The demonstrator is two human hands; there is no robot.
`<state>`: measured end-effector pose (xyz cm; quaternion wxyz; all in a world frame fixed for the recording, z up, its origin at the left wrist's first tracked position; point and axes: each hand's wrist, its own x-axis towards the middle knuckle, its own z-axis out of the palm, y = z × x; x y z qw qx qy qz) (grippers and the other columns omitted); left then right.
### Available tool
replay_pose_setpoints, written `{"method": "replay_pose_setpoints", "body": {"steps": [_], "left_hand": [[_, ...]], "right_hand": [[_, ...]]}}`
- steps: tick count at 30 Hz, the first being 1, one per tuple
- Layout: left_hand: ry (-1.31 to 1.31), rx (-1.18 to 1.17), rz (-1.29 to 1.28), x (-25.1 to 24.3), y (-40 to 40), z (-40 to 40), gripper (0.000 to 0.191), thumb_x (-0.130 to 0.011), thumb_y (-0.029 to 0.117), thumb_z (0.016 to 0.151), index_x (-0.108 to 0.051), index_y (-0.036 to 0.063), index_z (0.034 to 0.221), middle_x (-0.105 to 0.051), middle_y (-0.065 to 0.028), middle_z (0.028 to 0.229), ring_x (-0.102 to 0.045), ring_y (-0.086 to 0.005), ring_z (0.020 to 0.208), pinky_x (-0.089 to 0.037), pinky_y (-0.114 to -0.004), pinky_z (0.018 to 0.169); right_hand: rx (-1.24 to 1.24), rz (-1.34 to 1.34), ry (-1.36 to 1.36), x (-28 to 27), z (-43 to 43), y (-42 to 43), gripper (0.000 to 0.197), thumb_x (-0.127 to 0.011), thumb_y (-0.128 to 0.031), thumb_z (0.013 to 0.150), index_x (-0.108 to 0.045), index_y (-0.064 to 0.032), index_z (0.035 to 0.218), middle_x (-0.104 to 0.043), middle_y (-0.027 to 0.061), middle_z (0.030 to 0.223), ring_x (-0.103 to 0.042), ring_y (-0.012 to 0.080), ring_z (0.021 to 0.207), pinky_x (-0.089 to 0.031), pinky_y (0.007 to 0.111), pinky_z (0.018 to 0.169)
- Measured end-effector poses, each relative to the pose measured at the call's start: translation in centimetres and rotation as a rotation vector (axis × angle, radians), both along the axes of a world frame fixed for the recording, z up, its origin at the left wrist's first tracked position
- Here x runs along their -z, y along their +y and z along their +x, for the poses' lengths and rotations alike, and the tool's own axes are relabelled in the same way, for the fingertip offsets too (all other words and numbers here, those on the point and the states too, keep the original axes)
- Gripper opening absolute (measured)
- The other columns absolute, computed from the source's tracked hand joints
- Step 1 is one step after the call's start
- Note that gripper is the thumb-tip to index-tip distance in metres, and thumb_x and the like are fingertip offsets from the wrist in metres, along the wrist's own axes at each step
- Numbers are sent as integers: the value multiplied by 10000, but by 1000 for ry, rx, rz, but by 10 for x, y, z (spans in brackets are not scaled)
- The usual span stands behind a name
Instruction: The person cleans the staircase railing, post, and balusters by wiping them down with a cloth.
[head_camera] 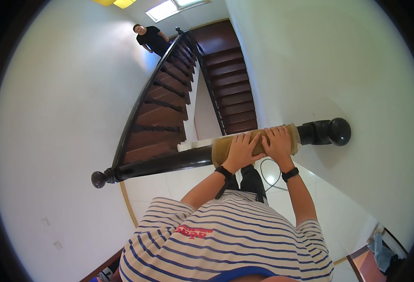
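Observation:
A tan cloth-like wrap (224, 145) lies around a dark, glossy stair handrail (168, 164) in front of me. My left hand (241, 151) rests palm down on the middle of the wrap, fingers curved over the rail. Close beside it, my right hand (278, 142) holds the wrap's right part in the same way. The two thumbs point towards each other. Both wrists bear black bands. The underside of the wrap is hidden. Dark round finials cap the rail's ends, the right finial (339, 132) and the left finial (98, 179).
Beyond the rail, dark red stairs (231, 90) go down at right. Another flight (157, 116) with dark balusters lies at left. A person (153, 38) in black stands on that side. A thin cable (263, 165) loops over the white tiled floor (200, 181). White walls flank both sides.

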<state>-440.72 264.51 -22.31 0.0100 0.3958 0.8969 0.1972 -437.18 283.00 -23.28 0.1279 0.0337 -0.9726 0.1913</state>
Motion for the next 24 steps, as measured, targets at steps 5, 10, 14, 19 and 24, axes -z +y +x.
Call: {"method": "replay_pose_setpoints", "body": {"steps": [5,10,14,19,24], "left_hand": [[-46,36,45,-1,-27,-5,748,-697,527,780,-525,80,1354,-552,-177,1246,-526,-343,1105,-403,-459,976],[-62,21,-8,-6,-109,-19,776,-714,563,746,-545,86,1336,-575,-164,1240,-566,-338,1085,-414,-460,958],[-63,5,-82,-8,-194,-25,788,-720,562,734,-540,91,1341,-567,-162,1259,-560,-338,1092,-413,-459,959],[-36,1,-120,-9,-243,-27,852,-725,576,685,-527,85,1352,-555,-141,1265,-527,-327,1104,-389,-469,983],[-52,-76,-223,-2,-218,-7,926,-720,601,670,-482,44,1371,-539,-161,1272,-498,-349,1144,-356,-509,1008]], "right_hand": [[88,84,61,1,-2,-30,337,-601,-286,836,-651,-34,1055,-614,135,1023,-533,324,1034,-362,495,1026],[82,6,4,7,-12,-115,366,-599,-319,838,-636,-43,1075,-607,143,1019,-535,328,1024,-353,508,1023],[-35,-77,-134,7,-22,-193,449,-608,-367,854,-601,-16,1136,-597,154,1022,-538,333,1042,-349,504,1025],[-298,-69,-125,-3,-26,-229,645,-598,-485,859,-531,30,1243,-572,187,1109,-526,341,1033,-364,481,997],[-550,-148,-97,2,-19,-193,820,-628,-547,827,-436,27,1379,-524,204,1262,-503,354,1132,-355,474,1034]]}}
